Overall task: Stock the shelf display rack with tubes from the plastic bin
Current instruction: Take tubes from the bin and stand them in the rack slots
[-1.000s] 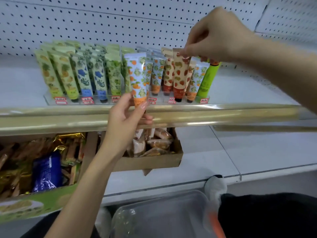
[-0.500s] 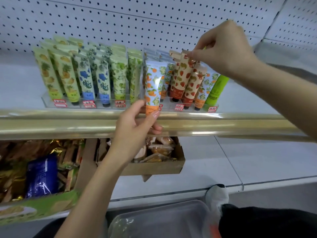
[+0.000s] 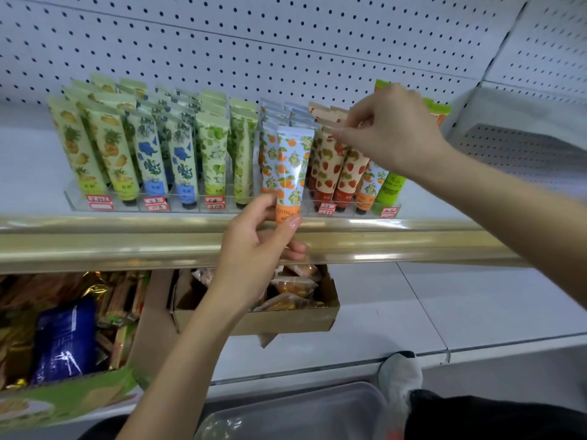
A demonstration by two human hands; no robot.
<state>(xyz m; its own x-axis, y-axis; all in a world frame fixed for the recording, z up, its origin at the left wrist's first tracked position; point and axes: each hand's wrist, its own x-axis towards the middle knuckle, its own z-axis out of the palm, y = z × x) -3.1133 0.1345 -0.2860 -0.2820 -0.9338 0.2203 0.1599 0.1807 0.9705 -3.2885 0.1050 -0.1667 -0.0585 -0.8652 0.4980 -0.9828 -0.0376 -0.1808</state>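
A clear display rack (image 3: 187, 207) on the upper shelf holds rows of patterned tubes standing cap down. My left hand (image 3: 257, 246) pinches the orange lower end of an orange-print tube (image 3: 290, 168), held upright in front of the rack's middle slots. My right hand (image 3: 390, 131) pinches the flat top of a strawberry-print tube (image 3: 328, 166) that stands in the rack's right part. A green tube (image 3: 389, 187) stands at the rack's right end. The clear plastic bin (image 3: 295, 414) lies at the bottom of the view, below my arms.
A gold shelf rail (image 3: 95, 242) runs across below the rack. On the lower shelf stand an open cardboard box of snacks (image 3: 286, 319) and a green box of packets (image 3: 63, 338). White pegboard (image 3: 286, 42) backs the shelf. A shoe (image 3: 400, 376) shows beside the bin.
My left hand has carried the orange-print tube rightward to the orange row. My right hand has stayed pinching the strawberry tube's top among its row. The camera has tilted.
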